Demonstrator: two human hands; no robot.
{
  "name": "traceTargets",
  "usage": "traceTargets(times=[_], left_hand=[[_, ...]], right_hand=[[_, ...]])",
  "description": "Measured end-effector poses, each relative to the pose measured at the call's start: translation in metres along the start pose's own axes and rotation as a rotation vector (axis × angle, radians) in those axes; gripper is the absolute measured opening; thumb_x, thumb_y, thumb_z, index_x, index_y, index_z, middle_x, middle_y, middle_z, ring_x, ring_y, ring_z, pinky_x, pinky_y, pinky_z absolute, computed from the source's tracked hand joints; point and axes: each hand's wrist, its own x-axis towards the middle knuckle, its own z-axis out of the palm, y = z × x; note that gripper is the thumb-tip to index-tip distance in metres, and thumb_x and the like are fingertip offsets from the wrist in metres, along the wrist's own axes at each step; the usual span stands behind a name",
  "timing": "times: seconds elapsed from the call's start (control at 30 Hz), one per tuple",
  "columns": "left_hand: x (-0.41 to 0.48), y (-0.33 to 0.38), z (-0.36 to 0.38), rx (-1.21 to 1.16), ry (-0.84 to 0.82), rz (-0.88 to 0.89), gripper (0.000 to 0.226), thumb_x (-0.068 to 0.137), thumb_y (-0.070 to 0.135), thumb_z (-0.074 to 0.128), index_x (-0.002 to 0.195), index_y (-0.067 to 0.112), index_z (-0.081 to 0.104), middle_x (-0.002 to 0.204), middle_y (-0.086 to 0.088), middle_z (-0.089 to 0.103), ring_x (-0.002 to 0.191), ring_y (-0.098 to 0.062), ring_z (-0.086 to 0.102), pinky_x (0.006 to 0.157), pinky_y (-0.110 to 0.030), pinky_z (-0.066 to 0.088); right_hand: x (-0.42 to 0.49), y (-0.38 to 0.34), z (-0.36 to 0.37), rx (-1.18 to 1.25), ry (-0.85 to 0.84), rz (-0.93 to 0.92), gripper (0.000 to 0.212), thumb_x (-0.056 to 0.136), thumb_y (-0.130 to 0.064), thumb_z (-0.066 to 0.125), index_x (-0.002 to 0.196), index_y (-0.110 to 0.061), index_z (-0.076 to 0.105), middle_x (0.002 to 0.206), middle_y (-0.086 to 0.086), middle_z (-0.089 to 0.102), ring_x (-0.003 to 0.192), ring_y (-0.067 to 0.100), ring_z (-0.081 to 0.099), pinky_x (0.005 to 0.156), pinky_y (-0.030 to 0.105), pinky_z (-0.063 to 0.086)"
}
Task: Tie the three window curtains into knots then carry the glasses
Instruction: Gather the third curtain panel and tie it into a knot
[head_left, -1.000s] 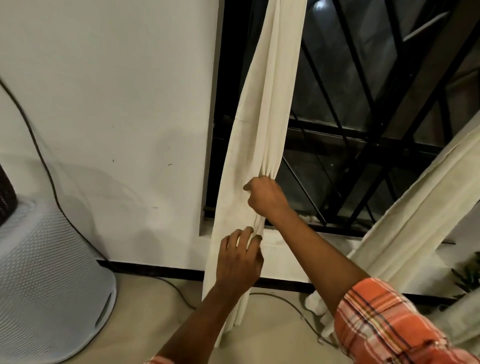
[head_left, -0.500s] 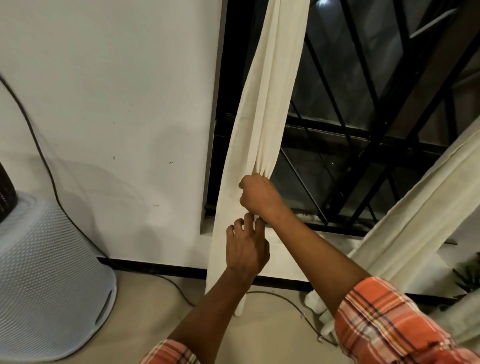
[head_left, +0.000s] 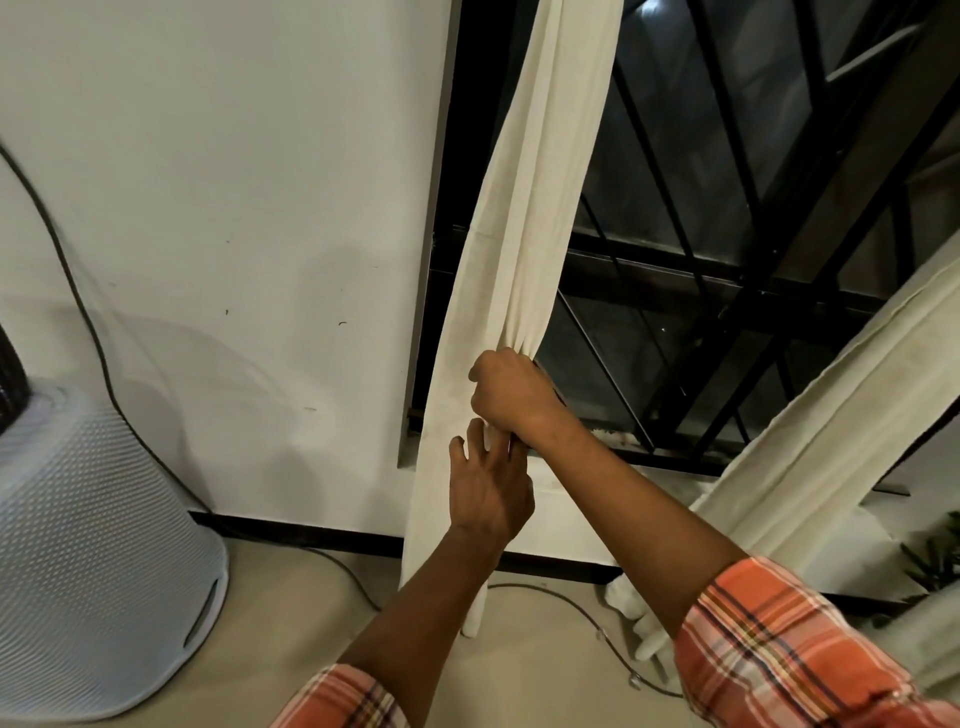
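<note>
A cream curtain (head_left: 540, 208) hangs down in front of the left side of the black barred window (head_left: 727, 260). My right hand (head_left: 511, 395) grips the curtain in a fist where the cloth is bunched together. Just below it, my left hand (head_left: 488, 493) lies against the curtain with its fingers spread and reaching up under the right fist. The curtain's lower end hangs to the floor behind my left forearm. A second cream curtain (head_left: 831, 441) slants down at the right. No glasses are in view.
An upturned pale blue mesh basket (head_left: 88, 545) stands on the floor at the left. A black cable (head_left: 67, 270) runs down the white wall and along the floor. Green plant leaves (head_left: 935, 561) show at the right edge.
My left hand has moved up the curtain until its fingers reach the underside of my right fist. The right fist keeps its grip and has shifted slightly left.
</note>
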Motion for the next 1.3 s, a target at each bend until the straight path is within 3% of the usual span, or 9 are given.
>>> traceTargets(times=[0.17,0.37,0.5,0.63,0.83,1.03,1.17,1.23,1.3], left_hand=[[0.007,-0.006,-0.002,0.216,-0.266,-0.031,0.054,0.1,0.04,0.03,0.147,0.015,0.021,0.153,-0.014,0.022,0.14,-0.04,0.019,0.111,-0.051,0.023],[0.006,-0.01,-0.011,0.161,-0.25,-0.011,0.039,0.099,0.03,0.038,0.134,0.012,0.038,0.138,-0.013,0.043,0.126,-0.034,0.04,0.101,-0.044,0.036],[-0.001,-0.01,-0.009,0.02,-0.178,-0.047,0.054,0.078,0.036,0.069,0.125,0.017,0.048,0.13,-0.016,0.054,0.115,-0.037,0.053,0.084,-0.047,0.05],[0.007,-0.012,-0.006,0.09,-0.174,-0.131,0.042,0.098,0.037,0.04,0.134,0.015,0.043,0.138,-0.013,0.046,0.129,-0.033,0.041,0.102,-0.043,0.035],[0.023,-0.029,0.005,0.11,-0.237,-0.134,0.035,0.102,0.032,0.036,0.131,0.016,0.045,0.133,-0.008,0.052,0.125,-0.025,0.047,0.103,-0.037,0.034],[0.01,-0.051,0.055,0.112,-0.21,-0.028,0.022,0.099,0.015,0.037,0.101,0.015,0.06,0.102,-0.005,0.065,0.094,-0.021,0.061,0.078,-0.03,0.042],[-0.038,-0.078,0.131,0.057,-0.419,-0.045,0.026,0.096,0.008,0.039,0.103,0.012,0.064,0.11,-0.009,0.066,0.1,-0.027,0.062,0.082,-0.033,0.046],[-0.056,-0.082,0.147,0.043,-0.429,-0.072,0.016,0.09,0.01,0.052,0.096,0.011,0.067,0.102,-0.011,0.067,0.095,-0.028,0.063,0.079,-0.032,0.048],[-0.071,-0.076,0.155,0.01,-0.413,-0.046,0.017,0.055,0.013,0.082,0.06,0.015,0.066,0.064,-0.007,0.064,0.06,-0.024,0.063,0.052,-0.023,0.047]], right_hand=[[-0.001,-0.005,0.003,0.028,0.007,-0.021,0.031,0.088,-0.007,0.053,0.116,-0.005,0.064,0.113,0.014,0.064,0.098,0.029,0.064,0.083,0.033,0.053],[-0.002,-0.008,0.006,0.001,0.014,-0.038,0.033,0.087,-0.006,0.052,0.119,-0.006,0.062,0.116,0.015,0.061,0.102,0.031,0.061,0.083,0.035,0.052],[0.001,-0.009,0.004,-0.003,0.013,-0.017,0.033,0.086,-0.005,0.054,0.118,-0.006,0.063,0.115,0.015,0.061,0.101,0.032,0.062,0.084,0.037,0.054],[-0.001,-0.015,0.005,0.001,0.02,-0.013,0.029,0.087,-0.006,0.053,0.114,-0.004,0.063,0.11,0.015,0.062,0.099,0.031,0.063,0.08,0.035,0.054],[-0.008,-0.024,0.013,-0.017,0.048,-0.079,0.027,0.089,-0.01,0.056,0.114,-0.007,0.065,0.108,0.011,0.065,0.094,0.027,0.064,0.078,0.034,0.053],[-0.004,-0.013,0.051,-0.019,0.3,-0.048,0.025,0.085,-0.01,0.051,0.097,-0.013,0.072,0.092,0.005,0.072,0.08,0.024,0.066,0.072,0.034,0.054],[-0.009,-0.016,0.081,0.147,0.457,-0.109,0.03,0.087,-0.01,0.053,0.108,-0.018,0.073,0.093,0.006,0.074,0.082,0.024,0.067,0.074,0.034,0.055],[-0.007,-0.017,0.1,0.156,0.456,-0.105,0.032,0.089,-0.01,0.053,0.113,-0.02,0.072,0.098,0.006,0.074,0.086,0.024,0.068,0.076,0.033,0.055],[-0.013,-0.013,0.129,0.109,0.349,-0.079,0.032,0.089,-0.008,0.051,0.113,-0.018,0.071,0.101,0.008,0.072,0.089,0.026,0.067,0.076,0.032,0.053]])
